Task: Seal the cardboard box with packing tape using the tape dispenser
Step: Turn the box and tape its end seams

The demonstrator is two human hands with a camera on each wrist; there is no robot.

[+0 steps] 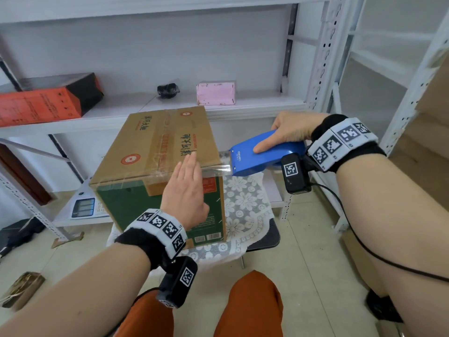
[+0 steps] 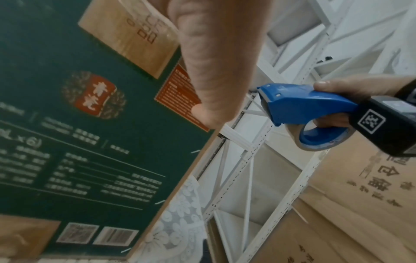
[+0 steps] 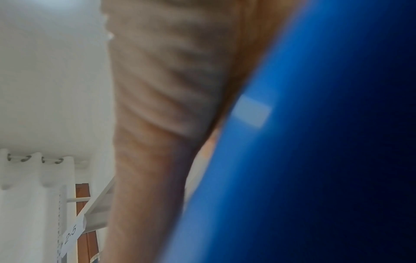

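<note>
Cardboard box (image 1: 155, 152): brown top, green front, standing on a lace-covered stand (image 1: 245, 205) before white shelving (image 1: 218, 103). Flaps closed; clear packing tape (image 1: 216, 167) runs along the near top edge and stretches taut off the right corner.

Tape dispenser (image 1: 264, 154): blue plastic, just beside that corner; right hand (image 1: 291, 130) wrapped round its body, thumb along the side.

Left hand (image 1: 187, 190): fingers straight and together, pressing flat over the taped edge.

Handling, judged: box stiff, likely light enough to shift, best steadied by palm on top; tape thin, clingy, prone to wrinkling; dispenser rigid, gripped at the body.
</note>
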